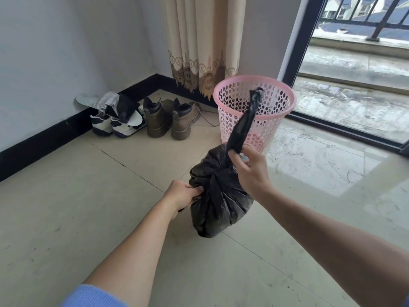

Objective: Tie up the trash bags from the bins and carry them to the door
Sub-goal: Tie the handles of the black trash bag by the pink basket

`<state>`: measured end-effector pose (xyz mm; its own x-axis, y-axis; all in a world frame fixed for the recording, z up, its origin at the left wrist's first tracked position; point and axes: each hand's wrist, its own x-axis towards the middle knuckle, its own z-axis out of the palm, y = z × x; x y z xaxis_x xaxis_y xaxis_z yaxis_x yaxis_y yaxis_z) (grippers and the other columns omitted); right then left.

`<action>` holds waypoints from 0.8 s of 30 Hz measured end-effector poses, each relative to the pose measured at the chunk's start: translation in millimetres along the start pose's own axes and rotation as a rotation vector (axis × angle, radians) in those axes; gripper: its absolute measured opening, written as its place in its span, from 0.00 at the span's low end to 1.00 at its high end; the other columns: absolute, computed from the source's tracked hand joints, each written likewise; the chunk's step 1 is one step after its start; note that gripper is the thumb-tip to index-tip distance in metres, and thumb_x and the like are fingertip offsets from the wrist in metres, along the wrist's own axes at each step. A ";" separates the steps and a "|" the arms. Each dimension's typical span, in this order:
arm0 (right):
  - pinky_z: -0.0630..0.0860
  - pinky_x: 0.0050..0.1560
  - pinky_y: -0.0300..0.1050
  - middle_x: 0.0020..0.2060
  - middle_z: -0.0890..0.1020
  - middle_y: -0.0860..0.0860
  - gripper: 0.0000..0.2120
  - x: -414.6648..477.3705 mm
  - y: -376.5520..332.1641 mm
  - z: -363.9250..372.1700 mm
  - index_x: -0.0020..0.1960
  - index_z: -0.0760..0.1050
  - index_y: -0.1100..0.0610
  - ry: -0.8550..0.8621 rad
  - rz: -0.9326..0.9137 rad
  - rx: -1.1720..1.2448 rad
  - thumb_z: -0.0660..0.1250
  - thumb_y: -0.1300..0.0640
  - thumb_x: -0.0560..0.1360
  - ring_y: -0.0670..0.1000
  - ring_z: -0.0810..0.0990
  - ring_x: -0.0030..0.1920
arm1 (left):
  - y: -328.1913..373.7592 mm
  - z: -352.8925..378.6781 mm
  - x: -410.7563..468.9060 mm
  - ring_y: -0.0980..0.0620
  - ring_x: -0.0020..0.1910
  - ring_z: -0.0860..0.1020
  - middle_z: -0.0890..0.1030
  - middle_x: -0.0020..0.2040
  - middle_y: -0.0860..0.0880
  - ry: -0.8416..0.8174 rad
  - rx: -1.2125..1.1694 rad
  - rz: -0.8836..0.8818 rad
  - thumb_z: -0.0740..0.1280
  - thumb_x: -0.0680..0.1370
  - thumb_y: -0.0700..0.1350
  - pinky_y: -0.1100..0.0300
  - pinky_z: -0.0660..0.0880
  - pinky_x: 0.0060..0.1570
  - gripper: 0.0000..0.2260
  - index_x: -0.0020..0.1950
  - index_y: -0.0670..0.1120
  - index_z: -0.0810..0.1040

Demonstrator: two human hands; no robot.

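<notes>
Black trash bag point(219, 196) near the pink bin point(254, 111): left hand point(183, 193) grips its side, right hand point(247, 171) pinches the twisted tail point(243, 122); pull evenly, cinching.

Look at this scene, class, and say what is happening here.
A person is tying up a black trash bag down at the tiled floor. The left hand grips the bag's side by the gathered neck, while the right hand pinches a twisted tail of the bag, which sticks upward. The pink perforated bin stands just behind, out of the hands. Brown boots sit by the wall.
</notes>
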<state>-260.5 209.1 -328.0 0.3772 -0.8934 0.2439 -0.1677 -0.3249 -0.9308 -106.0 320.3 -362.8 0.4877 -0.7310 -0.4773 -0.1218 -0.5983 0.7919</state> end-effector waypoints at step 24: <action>0.75 0.38 0.46 0.30 0.77 0.52 0.17 6.0 6.9 0.6 0.30 0.70 0.54 -0.689 0.124 -0.750 0.62 0.58 0.77 0.55 0.76 0.35 | 23.4 -49.4 -6.8 0.56 0.18 0.69 0.75 0.29 0.46 0.030 -0.558 -0.013 0.71 0.73 0.34 0.69 0.64 0.18 0.11 0.37 0.43 0.71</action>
<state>-258.8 201.7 -333.2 0.7202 -0.6383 -0.2718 -0.6780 -0.5642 -0.4713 -69.5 327.5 -322.1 0.5117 -0.7099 -0.4839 0.3564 -0.3371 0.8714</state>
